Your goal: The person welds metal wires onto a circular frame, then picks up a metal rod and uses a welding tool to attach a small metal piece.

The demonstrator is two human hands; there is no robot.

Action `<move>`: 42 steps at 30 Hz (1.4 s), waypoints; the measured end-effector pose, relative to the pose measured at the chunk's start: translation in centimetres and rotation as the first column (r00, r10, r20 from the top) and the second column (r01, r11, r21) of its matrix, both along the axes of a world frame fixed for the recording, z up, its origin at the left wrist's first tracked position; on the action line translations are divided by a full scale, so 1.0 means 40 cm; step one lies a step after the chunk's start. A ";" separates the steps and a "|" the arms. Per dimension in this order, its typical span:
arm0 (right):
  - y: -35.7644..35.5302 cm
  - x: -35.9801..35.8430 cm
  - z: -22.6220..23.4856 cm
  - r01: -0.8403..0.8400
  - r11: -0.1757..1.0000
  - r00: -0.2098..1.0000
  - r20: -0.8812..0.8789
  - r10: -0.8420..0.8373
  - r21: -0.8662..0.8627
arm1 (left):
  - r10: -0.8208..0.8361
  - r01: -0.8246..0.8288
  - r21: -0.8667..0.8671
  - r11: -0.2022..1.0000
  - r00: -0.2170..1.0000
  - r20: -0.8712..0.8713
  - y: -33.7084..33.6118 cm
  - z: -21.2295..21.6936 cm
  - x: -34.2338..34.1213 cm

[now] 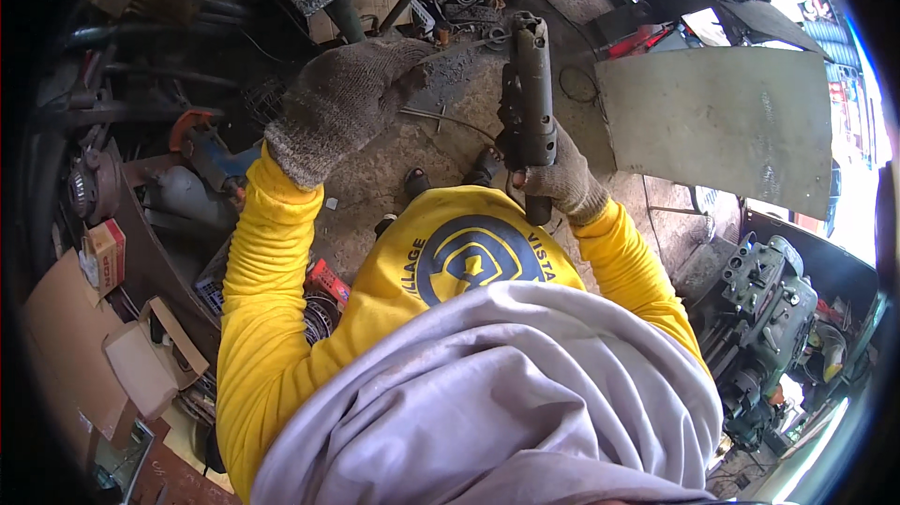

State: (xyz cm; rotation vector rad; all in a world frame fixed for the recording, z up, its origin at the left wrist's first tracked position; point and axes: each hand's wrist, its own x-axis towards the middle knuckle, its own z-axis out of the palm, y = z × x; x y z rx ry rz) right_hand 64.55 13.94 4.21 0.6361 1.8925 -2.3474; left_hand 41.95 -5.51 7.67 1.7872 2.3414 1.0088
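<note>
Left edge: cardboard boxes (141, 355) lie low on the floor; a small red-and-white box (106, 255) sits on a dark bench above them.
Left hand (342, 102): your gloved hand is raised, back toward the camera, fingers curled forward. Whether it grips anything I cannot tell (palm side is hidden); it sits well apart from the part.
Wire (450, 120): a thin rod lies on the concrete between your hands.
Part (530, 97): a dark, greasy metal cylinder stands upright in front of your chest, its lower end near the yellow shirt.
Right hand (558, 181): your gloved hand is clenched round the part's lower section and carries it alone.
Right side: a grey steel sheet (722, 125) lies just beyond the part; a machine block (764, 303) sits lower right.
Risk: a one-handed hold on an oily, top-heavy piece. I judge it could slip through the knit glove or tip toward the sheet.
</note>
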 end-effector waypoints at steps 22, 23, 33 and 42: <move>-0.004 -0.011 0.002 -0.051 0.998 0.996 0.079 0.048 0.037 | 0.078 -0.101 -0.110 0.989 0.978 -0.195 -0.016 0.035 0.001; -0.004 -0.012 0.004 -0.045 0.999 0.996 0.081 0.043 0.021 | 0.075 -0.095 -0.088 0.992 0.977 -0.202 -0.017 0.033 0.001; -0.004 -0.011 0.009 -0.052 0.998 0.993 0.112 0.046 0.046 | 0.069 -0.074 0.000 0.997 0.929 -0.364 -0.024 0.026 0.002; -0.002 0.002 -0.022 -0.049 0.980 0.995 0.095 0.032 0.190 | 0.144 -0.136 0.054 0.989 0.972 -0.185 -0.041 0.007 0.036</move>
